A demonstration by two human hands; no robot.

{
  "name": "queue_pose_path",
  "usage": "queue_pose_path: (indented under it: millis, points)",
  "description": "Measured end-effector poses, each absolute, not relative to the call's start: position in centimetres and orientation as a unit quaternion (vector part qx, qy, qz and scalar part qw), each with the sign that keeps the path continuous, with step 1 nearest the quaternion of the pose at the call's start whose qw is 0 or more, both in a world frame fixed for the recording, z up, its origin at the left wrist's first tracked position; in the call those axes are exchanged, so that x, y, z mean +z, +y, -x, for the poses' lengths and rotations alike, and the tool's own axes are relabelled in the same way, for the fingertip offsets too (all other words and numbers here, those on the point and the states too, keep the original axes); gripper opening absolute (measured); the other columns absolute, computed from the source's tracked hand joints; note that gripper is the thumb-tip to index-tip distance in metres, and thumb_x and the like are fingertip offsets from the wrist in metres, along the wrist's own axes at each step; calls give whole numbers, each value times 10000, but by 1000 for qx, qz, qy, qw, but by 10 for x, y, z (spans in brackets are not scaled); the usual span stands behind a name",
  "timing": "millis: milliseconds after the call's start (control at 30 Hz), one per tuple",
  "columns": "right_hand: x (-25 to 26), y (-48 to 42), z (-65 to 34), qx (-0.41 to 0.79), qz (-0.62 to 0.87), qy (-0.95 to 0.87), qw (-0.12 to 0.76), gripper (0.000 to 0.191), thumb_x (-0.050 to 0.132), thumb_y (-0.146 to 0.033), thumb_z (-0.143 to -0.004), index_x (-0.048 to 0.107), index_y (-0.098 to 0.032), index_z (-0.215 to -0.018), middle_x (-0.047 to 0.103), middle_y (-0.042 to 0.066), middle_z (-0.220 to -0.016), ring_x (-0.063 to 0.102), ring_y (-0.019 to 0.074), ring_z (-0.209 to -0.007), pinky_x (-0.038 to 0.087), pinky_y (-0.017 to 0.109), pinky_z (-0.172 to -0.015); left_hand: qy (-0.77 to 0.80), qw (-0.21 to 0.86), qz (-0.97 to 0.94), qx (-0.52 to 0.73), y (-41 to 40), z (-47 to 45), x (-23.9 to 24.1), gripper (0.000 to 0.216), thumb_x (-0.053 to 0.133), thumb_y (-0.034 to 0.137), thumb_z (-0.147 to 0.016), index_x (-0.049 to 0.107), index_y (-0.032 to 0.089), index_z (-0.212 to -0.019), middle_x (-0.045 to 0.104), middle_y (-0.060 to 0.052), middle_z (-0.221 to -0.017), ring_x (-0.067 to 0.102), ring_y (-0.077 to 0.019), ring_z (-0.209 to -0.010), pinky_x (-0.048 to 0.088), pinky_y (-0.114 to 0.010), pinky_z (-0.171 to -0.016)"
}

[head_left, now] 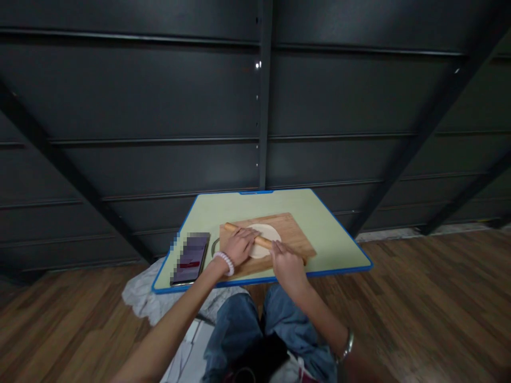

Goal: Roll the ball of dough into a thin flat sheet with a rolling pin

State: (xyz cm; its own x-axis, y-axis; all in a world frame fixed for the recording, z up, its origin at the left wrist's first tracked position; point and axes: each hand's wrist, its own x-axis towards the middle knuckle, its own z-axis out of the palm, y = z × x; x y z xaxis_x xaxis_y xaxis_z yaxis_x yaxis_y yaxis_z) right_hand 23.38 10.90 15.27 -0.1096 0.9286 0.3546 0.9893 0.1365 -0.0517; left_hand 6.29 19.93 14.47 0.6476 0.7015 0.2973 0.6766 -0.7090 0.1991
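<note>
While the rolling pin (261, 241) lies across the dough disc (268, 233) on the board (296, 235), toward the worktop's (333, 234) front edge, press evenly with left hand (238, 246) and right hand (288, 264); each grip is curled loosely over the pin. Judged best: lighten pressure near the disc's rim.

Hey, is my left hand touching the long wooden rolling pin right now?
Touching. The head view shows the left hand laid flat over the long wooden rolling pin, which lies across the pale round dough.
</note>
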Motion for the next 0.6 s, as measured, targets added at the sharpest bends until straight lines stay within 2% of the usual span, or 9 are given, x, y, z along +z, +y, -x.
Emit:
queue_pose_path:
  millis: [67, 133, 200, 300, 400, 500, 600]
  points:
    - [161, 115, -244, -64, 655, -743, 124, 313, 340, -187, -942, 607, -140, -1096, 687, 141, -993, 668, 207, -833, 511, 284, -689, 369, 36, -910, 186, 200, -59, 145, 388, 328, 188, -919, 530, 216, -1250, 572, -45, -1266, 475, -166, -1207, 276, -408, -1084]
    - [166, 120, -253, -40, 645, -753, 124, 317, 324, -214, -956, 602, -171, -1102, 702, 107, -948, 675, 182, -788, 501, 256, -653, 356, 41, -912, 199, 200, -54, 146, 381, 345, 179, -914, 549, 219, -1234, 590, -43, -1238, 494, -165, -1182, 298, -389, -1075]
    - [165, 124, -258, -49, 636, -757, 141, 319, 338, -270, -963, 593, -168, -1124, 693, 111, -1002, 664, 185, -873, 495, 263, -721, 343, 52, -913, 215, 199, -50, 149, 364, 371, 175, -907, 578, 219, -1204, 610, -39, -1199, 515, -163, -1145, 342, -357, -1044]
    - [156, 123, -256, -104, 651, -735, 159, 343, 396, -328, -944, 600, -111, -1113, 652, 165, -1101, 604, 239, -1032, 453, 341, -873, 335, 71, -910, 236, 196, -45, 150, 339, 415, 180, -899, 601, 238, -1176, 630, -28, -1155, 541, -167, -1087, 409, -339, -972]
    - [143, 116, -250, -148, 655, -721, 172, 329, 424, -254, -929, 584, -65, -1144, 597, 203, -1190, 530, 279, -1143, 370, 415, -986, 341, 80, -902, 253, 193, -43, 148, 324, 435, 192, -901, 610, 267, -1162, 639, -23, -1133, 555, -168, -1058, 435, -352, -933]
    - [134, 109, -250, -150, 632, -738, 182, 316, 402, -153, -918, 573, -58, -1167, 587, 201, -1208, 520, 262, -1157, 342, 415, -1015, 343, 80, -897, 268, 190, -41, 144, 319, 424, 191, -907, 629, 276, -1135, 648, -27, -1109, 570, -167, -1035, 445, -363, -919]
    - [131, 102, -254, -113, 613, -758, 194, 305, 413, -145, -915, 577, -83, -1165, 631, 171, -1145, 579, 223, -1069, 405, 363, -961, 329, 66, -902, 272, 183, -36, 140, 347, 407, 171, -902, 617, 274, -1158, 641, -35, -1127, 559, -176, -1066, 439, -380, -935]
